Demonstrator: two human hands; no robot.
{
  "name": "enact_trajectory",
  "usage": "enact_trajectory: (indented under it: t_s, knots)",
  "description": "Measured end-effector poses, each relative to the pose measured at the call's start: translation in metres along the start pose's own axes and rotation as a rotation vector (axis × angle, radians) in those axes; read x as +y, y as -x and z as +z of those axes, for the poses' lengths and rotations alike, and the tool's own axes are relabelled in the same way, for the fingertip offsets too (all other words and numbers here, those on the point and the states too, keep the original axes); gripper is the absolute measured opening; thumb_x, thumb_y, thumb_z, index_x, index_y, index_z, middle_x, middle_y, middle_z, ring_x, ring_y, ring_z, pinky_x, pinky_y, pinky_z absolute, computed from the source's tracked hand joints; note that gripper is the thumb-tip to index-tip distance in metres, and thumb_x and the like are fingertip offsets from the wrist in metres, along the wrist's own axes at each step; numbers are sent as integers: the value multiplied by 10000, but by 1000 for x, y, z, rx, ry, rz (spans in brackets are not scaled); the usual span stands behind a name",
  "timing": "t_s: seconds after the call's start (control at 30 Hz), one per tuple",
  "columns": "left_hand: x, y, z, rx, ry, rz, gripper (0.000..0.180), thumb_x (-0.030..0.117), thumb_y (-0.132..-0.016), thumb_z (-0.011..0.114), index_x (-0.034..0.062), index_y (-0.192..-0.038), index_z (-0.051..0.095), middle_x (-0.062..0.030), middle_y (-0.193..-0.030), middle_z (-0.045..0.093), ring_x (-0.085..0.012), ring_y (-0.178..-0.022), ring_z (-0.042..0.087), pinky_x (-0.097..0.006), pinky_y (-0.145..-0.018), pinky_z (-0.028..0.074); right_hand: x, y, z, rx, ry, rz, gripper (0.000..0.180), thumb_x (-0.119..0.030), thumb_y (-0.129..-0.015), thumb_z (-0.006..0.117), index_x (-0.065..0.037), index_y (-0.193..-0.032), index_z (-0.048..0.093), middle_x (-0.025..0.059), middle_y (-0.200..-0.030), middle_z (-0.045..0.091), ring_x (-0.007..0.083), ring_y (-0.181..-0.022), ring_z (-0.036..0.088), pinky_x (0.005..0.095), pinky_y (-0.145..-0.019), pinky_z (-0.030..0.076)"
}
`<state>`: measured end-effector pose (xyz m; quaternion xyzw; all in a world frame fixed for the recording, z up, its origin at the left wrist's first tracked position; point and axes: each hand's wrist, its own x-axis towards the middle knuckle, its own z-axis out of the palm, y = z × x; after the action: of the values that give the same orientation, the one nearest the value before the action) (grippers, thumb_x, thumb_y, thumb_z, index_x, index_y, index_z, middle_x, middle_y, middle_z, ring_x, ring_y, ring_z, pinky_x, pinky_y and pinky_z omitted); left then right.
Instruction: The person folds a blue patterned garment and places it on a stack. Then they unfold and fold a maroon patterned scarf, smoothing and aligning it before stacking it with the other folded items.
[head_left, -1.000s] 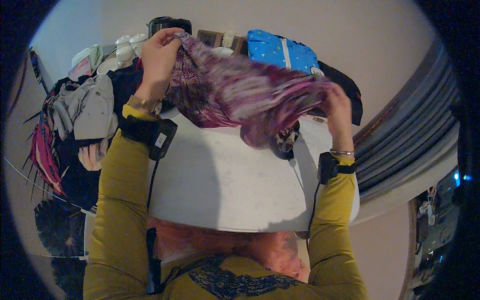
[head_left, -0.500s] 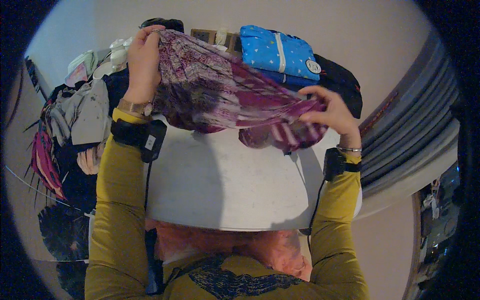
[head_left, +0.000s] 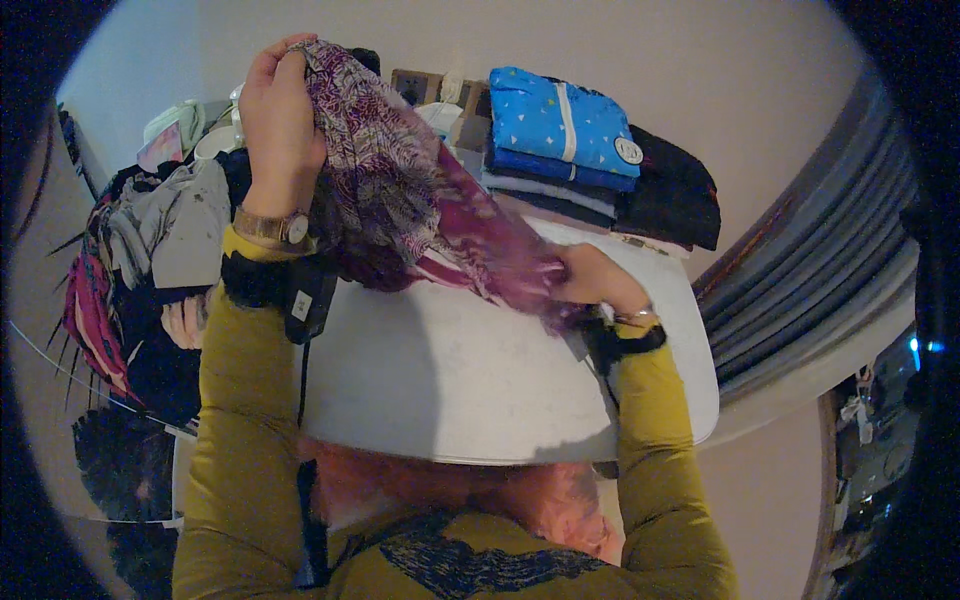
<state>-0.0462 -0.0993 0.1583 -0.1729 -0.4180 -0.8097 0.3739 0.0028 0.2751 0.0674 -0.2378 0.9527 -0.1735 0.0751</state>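
Purple patterned scarf up in the air between both my hands.

My left hand point(head_left: 278, 125) has its grip clamped on the top end of the scarf point(head_left: 420, 210), held high, and my right hand point(head_left: 592, 277) is pinched shut on the lower end just above the white worktop point(head_left: 450, 380). Folded clothes stack point(head_left: 560, 150) sits at the far edge, with a messy clothes pile point(head_left: 150, 250) off to my left.

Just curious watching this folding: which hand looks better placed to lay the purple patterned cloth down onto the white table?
Probably the right hand: it grips the purple cloth low, just above the white table. The left hand holds the other end raised high.
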Motion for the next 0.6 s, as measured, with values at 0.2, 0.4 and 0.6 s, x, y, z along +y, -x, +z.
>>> enact_trajectory:
  t_s: [0.2,0.4,0.6]
  knots:
    - [18,-1,-10,18,-18,37,200,70,-935,528,7,-1071,660,-36,-853,658,-124,-730,625,-250,-654,506,73,106,-85,65,-503,180,481,-128,-860,622,2,-1319,569,77,-1179,670,196,-1045,618,319,-920,499]
    - [-13,25,23,-356,-364,-123,195,70,-905,562,20,-1059,671,-41,-852,653,-116,-762,607,-246,-663,486,139,175,-124,590,717,592,372,-197,-866,655,-39,-1203,664,194,-1006,709,279,-883,697,339,-812,542]
    - [-39,49,30,-496,-377,-339,177,65,-909,580,58,-1065,665,8,-838,646,-68,-729,577,-224,-662,463,-29,85,-66,652,-266,20,306,-90,-915,658,-26,-1214,640,83,-1102,696,139,-1048,637,287,-898,503]
